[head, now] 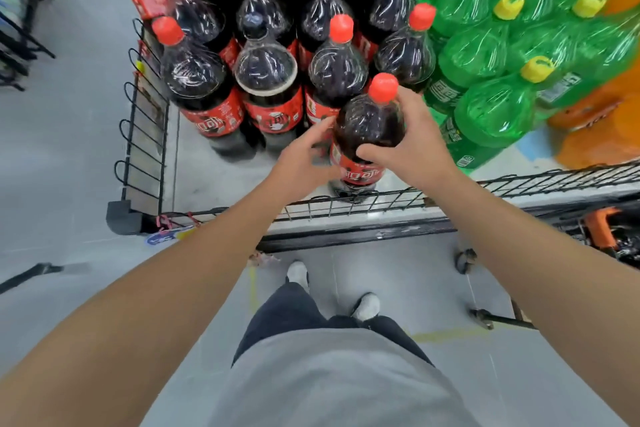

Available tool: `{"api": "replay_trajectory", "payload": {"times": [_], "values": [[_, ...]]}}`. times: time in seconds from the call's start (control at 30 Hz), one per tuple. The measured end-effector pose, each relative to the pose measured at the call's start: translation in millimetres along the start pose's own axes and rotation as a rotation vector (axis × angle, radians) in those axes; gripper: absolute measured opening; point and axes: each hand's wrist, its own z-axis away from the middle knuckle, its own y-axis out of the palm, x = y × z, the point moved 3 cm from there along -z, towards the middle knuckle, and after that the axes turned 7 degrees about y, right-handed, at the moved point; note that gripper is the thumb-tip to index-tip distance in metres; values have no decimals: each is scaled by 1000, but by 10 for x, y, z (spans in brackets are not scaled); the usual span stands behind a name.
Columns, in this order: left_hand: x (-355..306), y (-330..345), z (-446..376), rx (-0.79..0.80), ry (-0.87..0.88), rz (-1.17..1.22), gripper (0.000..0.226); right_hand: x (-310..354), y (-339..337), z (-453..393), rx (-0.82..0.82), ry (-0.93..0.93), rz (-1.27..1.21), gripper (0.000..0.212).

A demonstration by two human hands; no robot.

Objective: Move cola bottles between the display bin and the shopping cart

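A large cola bottle (369,123) with a red cap and red label stands upright at the front of the wire display bin (349,206). My right hand (412,146) grips its dark upper body from the right side. From the left, my left hand (304,156) is against the bottle near the label, fingers curved around it and blurred. Several more cola bottles (199,80) stand in rows behind it in the bin. One of them (266,69) has no red cap showing.
Green soda bottles (495,111) with yellow caps fill the bin to the right, orange ones (602,135) beyond them. An orange-and-black cart part (604,232) and small wheels (465,260) sit at right on the grey floor. A black rack (20,10) stands far left.
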Motion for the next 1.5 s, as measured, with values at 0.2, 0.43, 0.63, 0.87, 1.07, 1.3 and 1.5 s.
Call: {"api": "replay_trajectory", "payload": {"times": [0.2,0.43,0.63,0.87,1.07,1.3,1.5], "values": [[-43,184,-67,8,30,-22,108,-85,-145,-33,112,50,16,92],[0,456,-117,-149,38,20,103,-114,-264,-46,84,69,16,81],[-46,647,-232,-200,17,52,103,-170,-461,-138,100,92,86,79],[-87,934,-303,-281,-2,118,100,-284,-662,-132,92,88,112,80],[-167,1082,-344,-289,-3,126,106,-353,-773,-86,68,78,152,78],[-222,1077,-359,-274,-18,102,104,-359,-732,-55,34,65,162,75],[-256,1051,-285,-312,-20,87,103,-277,-692,-60,41,35,180,73]]}}
